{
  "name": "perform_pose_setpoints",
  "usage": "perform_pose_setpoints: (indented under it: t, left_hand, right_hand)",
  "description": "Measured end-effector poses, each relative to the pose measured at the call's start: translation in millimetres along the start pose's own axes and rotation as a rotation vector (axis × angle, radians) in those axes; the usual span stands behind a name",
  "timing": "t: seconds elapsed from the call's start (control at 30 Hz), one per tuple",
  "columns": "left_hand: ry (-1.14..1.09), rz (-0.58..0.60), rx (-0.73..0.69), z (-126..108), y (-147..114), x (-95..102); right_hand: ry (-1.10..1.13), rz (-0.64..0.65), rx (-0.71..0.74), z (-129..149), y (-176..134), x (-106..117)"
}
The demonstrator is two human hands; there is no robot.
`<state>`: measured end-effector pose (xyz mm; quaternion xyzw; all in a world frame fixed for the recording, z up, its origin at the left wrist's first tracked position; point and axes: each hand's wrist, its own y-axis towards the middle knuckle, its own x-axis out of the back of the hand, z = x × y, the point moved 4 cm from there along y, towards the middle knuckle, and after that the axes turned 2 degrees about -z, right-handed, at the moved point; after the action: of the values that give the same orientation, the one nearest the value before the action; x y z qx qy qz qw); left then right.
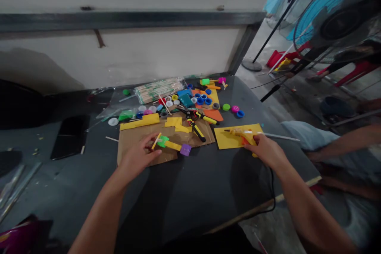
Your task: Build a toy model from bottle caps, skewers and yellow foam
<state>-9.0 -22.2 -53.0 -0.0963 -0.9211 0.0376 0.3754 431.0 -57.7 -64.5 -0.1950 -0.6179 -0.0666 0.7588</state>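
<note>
Pinching the green-yellow-purple craft piece (172, 145), the left hand (139, 152) should steady it. The right hand (268, 151) grasps the yellow glue gun (239, 131).

So your right grip (269, 151) wraps the yellow glue gun (237, 131) and hides most of its handle, and whatever's on that white label (247, 131) is way too small to read. Your left grip (138, 152), pinching the little yellow stick (156, 141), blocks a chunk of the cardboard (129, 139). The big fan (337, 24) runs out of the top right corner, the blurry person (336, 143) beside you gets cut by the right edge, and the purple thing (19, 232) bottom left is chopped too, can't tell what it is.
</note>
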Motion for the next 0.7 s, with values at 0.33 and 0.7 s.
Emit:
perform_pose_setpoints:
  t: [0.33,0.7]
  left_hand:
    - [-0.022,0.059,-0.108,3,15,-6.8]
    - [0.126,-0.202,0.008,19,-5,-5.3]
  right_hand:
    - [1.240,0.277,-0.078,41,-56,22]
    - [1.595,0.947,0.236,187,-76,-5]
